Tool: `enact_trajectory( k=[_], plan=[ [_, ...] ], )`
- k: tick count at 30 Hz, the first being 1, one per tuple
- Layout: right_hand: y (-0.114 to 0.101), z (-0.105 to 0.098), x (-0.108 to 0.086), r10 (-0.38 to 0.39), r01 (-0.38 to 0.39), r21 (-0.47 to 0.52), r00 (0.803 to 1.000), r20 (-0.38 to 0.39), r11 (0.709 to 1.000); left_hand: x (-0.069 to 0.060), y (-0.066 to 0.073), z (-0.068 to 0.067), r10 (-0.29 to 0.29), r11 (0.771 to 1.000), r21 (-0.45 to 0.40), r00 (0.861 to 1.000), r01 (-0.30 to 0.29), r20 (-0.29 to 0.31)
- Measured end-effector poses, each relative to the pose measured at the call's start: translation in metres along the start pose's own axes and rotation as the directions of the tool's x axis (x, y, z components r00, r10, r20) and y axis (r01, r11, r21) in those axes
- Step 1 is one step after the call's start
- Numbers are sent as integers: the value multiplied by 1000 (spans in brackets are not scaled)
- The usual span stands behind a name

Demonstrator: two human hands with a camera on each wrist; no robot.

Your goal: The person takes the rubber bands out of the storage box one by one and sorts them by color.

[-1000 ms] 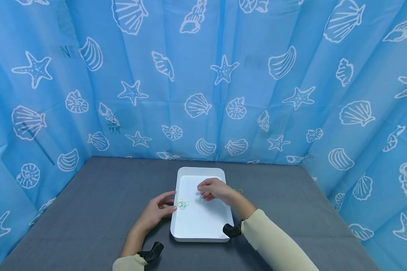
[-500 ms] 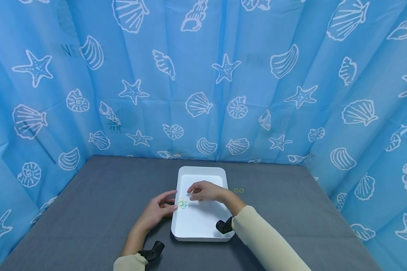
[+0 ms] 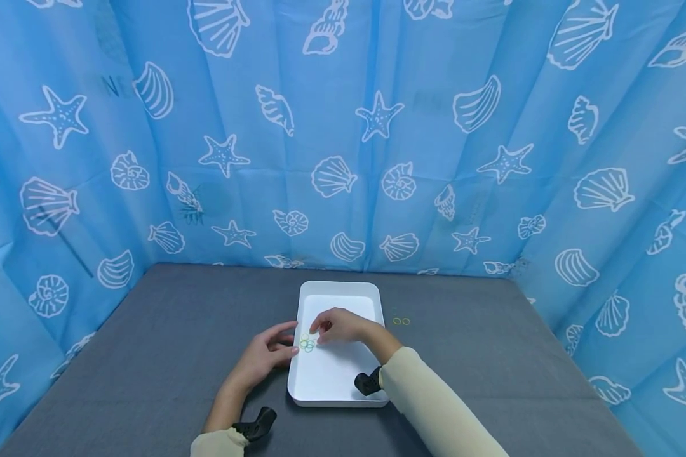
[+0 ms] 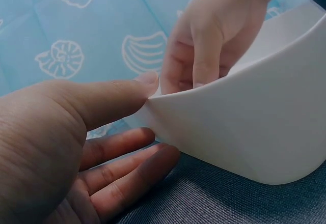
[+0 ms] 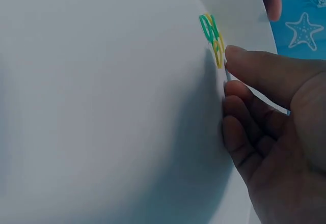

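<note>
Rings (image 3: 307,344) bunched near the left wall of the tray (image 3: 343,381), right hand (image 3: 340,325) just beside them

The rings, thin and small, lie in a loose, overlapping cluster of green and yellow on the floor of the white tray. The right hand reaches over the tray from the right, its palm turned down. Seen from the right wrist, the thumb tip sits close by the lower end of the cluster, with a narrow gap between it and the bent fingers. A thin bluish sliver shows in that gap, and whether the hand pinches anything there cannot be told.

The left hand (image 3: 265,351) is at the outside of the tray's left wall. Its thumb touches the rim, while the other fingers extend loosely below, alongside the outer wall, apart from the thumb and clamped on nothing.

The tray lies flat on a dark grey counter (image 3: 206,324), its long sides running away from the person. On the counter to the right of the tray, a yellow pair (image 3: 406,322) of rings lies side by side. Pale cream sleeves (image 3: 434,397) cover both forearms, and each wrist carries a black camera (image 3: 255,426). Behind the counter hangs a blue curtain (image 3: 331,130) printed with white shells and starfish.
</note>
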State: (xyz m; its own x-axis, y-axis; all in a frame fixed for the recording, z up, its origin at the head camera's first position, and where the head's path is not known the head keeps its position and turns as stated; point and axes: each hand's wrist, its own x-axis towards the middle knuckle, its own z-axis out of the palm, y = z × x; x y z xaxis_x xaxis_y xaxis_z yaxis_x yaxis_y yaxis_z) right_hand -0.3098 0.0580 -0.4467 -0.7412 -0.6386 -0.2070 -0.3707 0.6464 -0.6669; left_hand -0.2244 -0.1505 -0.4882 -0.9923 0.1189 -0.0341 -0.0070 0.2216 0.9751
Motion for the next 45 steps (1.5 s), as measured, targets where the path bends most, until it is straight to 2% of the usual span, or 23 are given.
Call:
enact_trajectory(
  k=[7,15,20,28,39,45],
  plan=[
    [-1,7,4,9,-11,-64,1000,-28,998,-1,0,0,5,1000,-15,1000,-4,17],
    [-3,9,5,61,-64,-59,997,-45,996,-2,1,1,13,1000,-18,1000,-12,26],
    [-5,9,4,64,-67,-60,997,-47,996,-1,1,-1,4,1000,-27,1000,-4,22],
    [-4,11,4,79,-81,-29,994,-77,996,0,0,-1,4,999,-36,1000,-4,23],
    [-1,8,-1,91,-86,51,988,-124,995,-3,8,3,-20,999,24,999,21,-32],
    [1,8,-3,87,-77,74,985,-146,994,-1,3,2,-23,1000,13,999,23,-25]
  ],
)
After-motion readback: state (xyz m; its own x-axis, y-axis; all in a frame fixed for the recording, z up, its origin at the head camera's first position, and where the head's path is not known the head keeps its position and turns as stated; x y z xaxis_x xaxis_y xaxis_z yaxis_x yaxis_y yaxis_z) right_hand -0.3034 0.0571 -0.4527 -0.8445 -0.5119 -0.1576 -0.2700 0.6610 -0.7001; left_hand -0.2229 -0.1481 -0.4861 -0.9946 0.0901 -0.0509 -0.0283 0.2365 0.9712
